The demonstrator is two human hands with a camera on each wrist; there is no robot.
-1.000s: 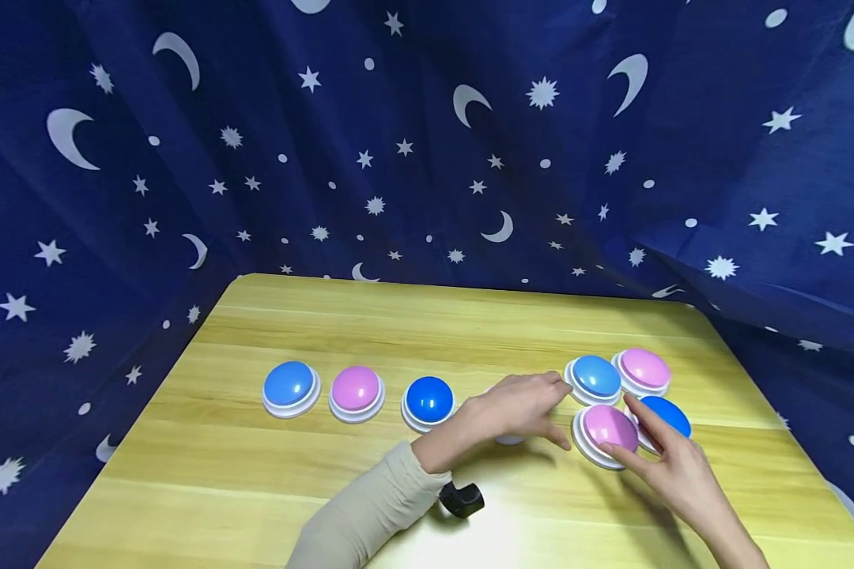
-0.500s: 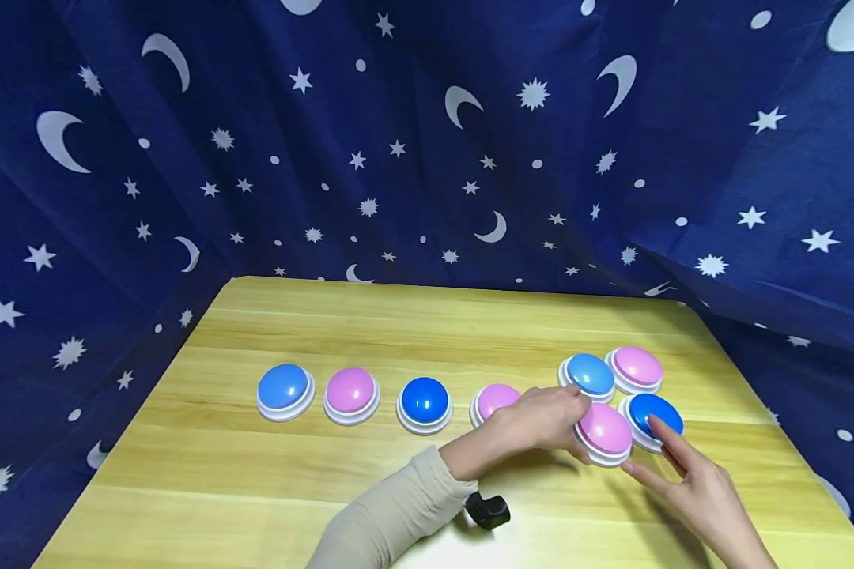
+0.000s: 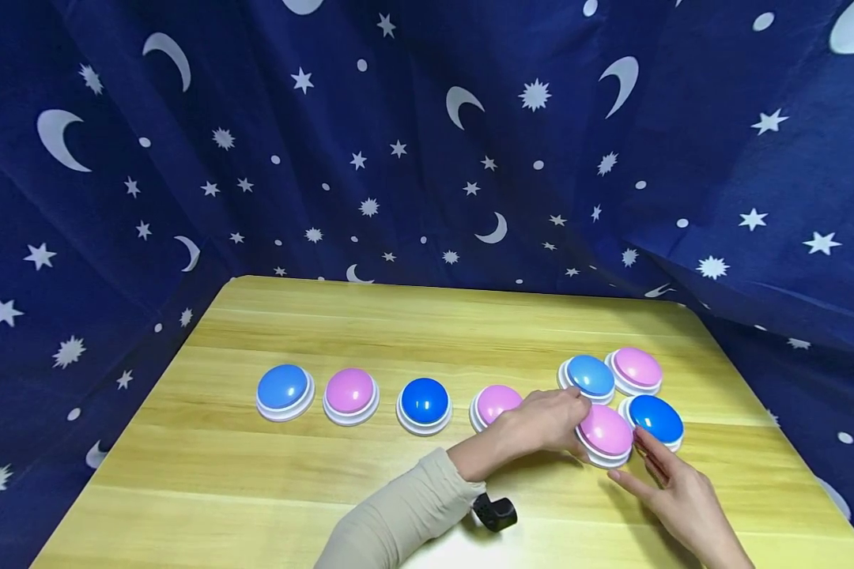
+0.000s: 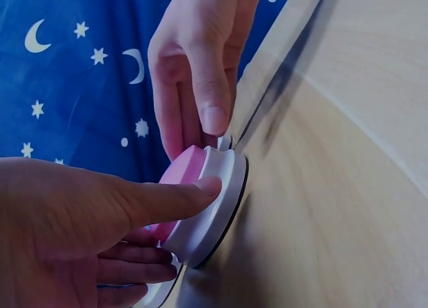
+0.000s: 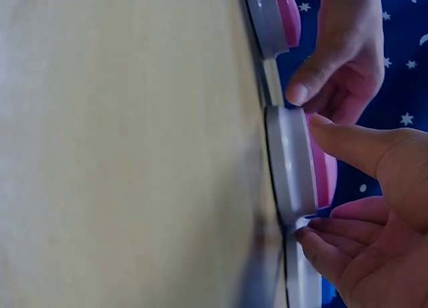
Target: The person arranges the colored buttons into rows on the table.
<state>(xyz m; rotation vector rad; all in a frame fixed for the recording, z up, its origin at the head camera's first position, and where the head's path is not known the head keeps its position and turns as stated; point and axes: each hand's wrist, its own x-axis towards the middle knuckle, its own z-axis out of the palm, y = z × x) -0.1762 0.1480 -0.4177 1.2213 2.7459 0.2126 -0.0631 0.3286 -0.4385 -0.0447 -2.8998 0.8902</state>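
Note:
My left hand [image 3: 551, 419] pinches the left side of a round push button [image 3: 607, 431] with a pink dome and white base. In the left wrist view, the thumb of my left hand [image 4: 73, 221] lies on the white rim, and its fingers are partly behind the pink button [image 4: 200, 208]. My right hand [image 3: 683, 498] is at the button's right side, thumb and fingers apart and loosely bent; whether it touches the rim cannot be told. In the right wrist view, my right hand [image 5: 394, 208] overlaps the pink button [image 5: 301, 164], which stands on the table.
Close behind stand a light blue button [image 3: 591, 375], another pink button [image 3: 638, 367] and a dark blue button [image 3: 656, 419]. Leftward runs a row: pink [image 3: 498, 403], dark blue [image 3: 425, 403], pink [image 3: 350, 393], light blue buttons [image 3: 285, 389]. A star-patterned curtain [image 3: 398, 213] borders the wooden table [image 3: 256, 490].
My left hand has moved right onto the pink button and taken hold of it. My right hand has come off that button's dome and drawn back to its lower right.

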